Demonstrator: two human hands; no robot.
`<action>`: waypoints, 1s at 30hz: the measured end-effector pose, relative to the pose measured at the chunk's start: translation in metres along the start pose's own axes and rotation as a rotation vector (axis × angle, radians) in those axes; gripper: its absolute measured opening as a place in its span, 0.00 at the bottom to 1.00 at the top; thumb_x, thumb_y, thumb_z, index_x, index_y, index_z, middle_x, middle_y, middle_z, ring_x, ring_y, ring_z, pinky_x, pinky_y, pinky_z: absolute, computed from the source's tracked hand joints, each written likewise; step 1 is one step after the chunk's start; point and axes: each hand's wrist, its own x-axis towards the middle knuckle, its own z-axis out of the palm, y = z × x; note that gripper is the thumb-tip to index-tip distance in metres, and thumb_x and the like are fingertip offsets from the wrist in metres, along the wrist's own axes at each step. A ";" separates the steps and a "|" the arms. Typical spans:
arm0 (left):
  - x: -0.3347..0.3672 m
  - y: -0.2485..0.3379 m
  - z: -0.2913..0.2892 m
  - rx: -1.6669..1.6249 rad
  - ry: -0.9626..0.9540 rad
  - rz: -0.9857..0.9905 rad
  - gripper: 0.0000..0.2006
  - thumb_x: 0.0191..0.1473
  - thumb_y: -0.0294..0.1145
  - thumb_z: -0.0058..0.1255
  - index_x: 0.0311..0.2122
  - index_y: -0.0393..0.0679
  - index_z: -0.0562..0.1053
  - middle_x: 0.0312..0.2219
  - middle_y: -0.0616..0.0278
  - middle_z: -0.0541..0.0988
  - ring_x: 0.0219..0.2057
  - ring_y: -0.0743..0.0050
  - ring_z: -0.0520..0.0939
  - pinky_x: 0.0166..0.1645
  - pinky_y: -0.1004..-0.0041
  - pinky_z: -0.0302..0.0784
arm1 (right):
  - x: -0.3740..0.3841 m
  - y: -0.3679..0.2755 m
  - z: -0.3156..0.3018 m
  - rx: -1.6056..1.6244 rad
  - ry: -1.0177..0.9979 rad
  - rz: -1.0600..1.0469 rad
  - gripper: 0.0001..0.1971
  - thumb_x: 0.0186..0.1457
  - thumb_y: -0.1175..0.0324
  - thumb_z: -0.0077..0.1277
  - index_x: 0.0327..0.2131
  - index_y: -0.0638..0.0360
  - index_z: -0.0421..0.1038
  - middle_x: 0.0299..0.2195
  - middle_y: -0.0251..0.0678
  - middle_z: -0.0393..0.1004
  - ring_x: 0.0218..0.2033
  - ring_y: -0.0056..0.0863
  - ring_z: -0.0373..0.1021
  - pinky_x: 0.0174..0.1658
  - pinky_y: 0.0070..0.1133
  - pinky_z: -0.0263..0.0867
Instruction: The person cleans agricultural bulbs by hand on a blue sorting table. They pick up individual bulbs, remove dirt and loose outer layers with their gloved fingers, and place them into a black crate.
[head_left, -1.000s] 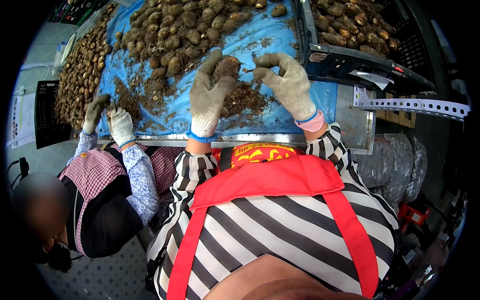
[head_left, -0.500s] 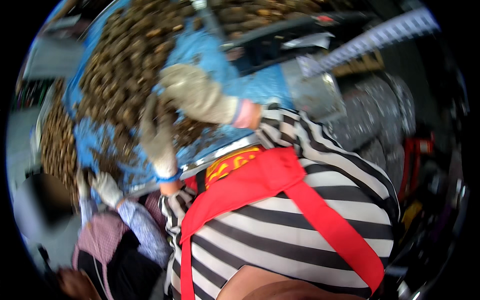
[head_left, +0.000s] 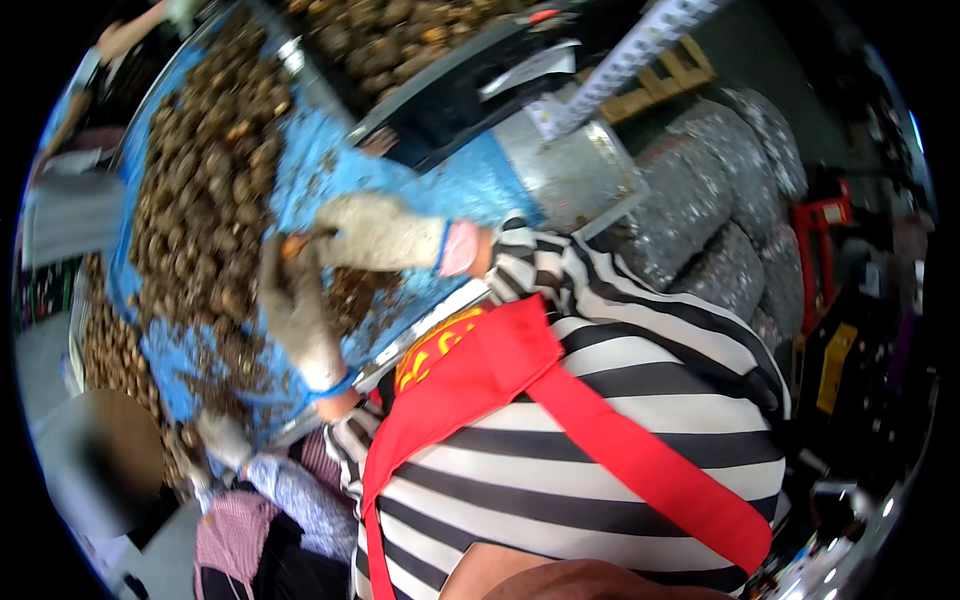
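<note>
My left hand [head_left: 295, 315], in a soiled pale glove with a blue cuff, holds a small orange-brown bulb-like piece [head_left: 293, 246] at its fingertips. My right hand [head_left: 372, 232], gloved the same way, meets it from the right, its fingers closed at the same piece. Both hands hover over a blue sheet [head_left: 310, 165] strewn with dark soil and peelings [head_left: 358, 298]. Left of them lies a big heap of brown, roundish bulb-like pieces [head_left: 200, 190]. Their exact kind is hard to tell.
A dark crate [head_left: 430, 115] full of similar pieces stands beyond my hands. Right of it are a metal tray [head_left: 570, 165], a perforated white post [head_left: 640, 50] and stuffed grey plastic bags [head_left: 690, 200]. At lower left, a co-worker's gloved hand [head_left: 225, 438] works by another heap [head_left: 112, 345].
My view has shifted, so the scene slides left and the bags show more fully. My hands, apart at the fingertips before, now come together at the orange-brown piece.
</note>
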 end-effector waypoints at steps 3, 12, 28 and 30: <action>0.003 0.010 0.003 0.192 -0.143 0.139 0.25 0.61 0.32 0.53 0.61 0.33 0.66 0.53 0.51 0.75 0.54 0.65 0.76 0.59 0.71 0.70 | 0.000 -0.007 -0.023 0.028 -0.103 0.132 0.21 0.55 0.47 0.58 0.35 0.58 0.77 0.33 0.44 0.77 0.36 0.42 0.75 0.39 0.32 0.71; -0.008 -0.011 -0.009 -0.617 -0.039 -0.217 0.30 0.59 0.31 0.55 0.60 0.25 0.60 0.54 0.44 0.73 0.53 0.61 0.77 0.57 0.67 0.76 | -0.003 -0.017 -0.014 -0.239 -0.222 -0.077 0.15 0.57 0.55 0.56 0.40 0.57 0.74 0.38 0.43 0.75 0.42 0.45 0.73 0.45 0.35 0.69; -0.006 -0.022 -0.011 -0.841 -0.123 -0.228 0.36 0.54 0.29 0.54 0.64 0.25 0.54 0.55 0.42 0.68 0.55 0.54 0.76 0.59 0.59 0.78 | -0.002 -0.019 -0.018 0.069 -0.023 -0.110 0.17 0.57 0.58 0.56 0.46 0.55 0.77 0.41 0.40 0.79 0.42 0.40 0.76 0.45 0.29 0.72; -0.008 -0.027 -0.011 -0.845 -0.184 -0.203 0.36 0.55 0.30 0.58 0.63 0.25 0.55 0.54 0.42 0.70 0.54 0.55 0.77 0.56 0.60 0.81 | -0.003 -0.017 -0.015 0.012 0.019 -0.173 0.15 0.57 0.60 0.55 0.45 0.55 0.78 0.40 0.39 0.80 0.41 0.39 0.77 0.45 0.29 0.73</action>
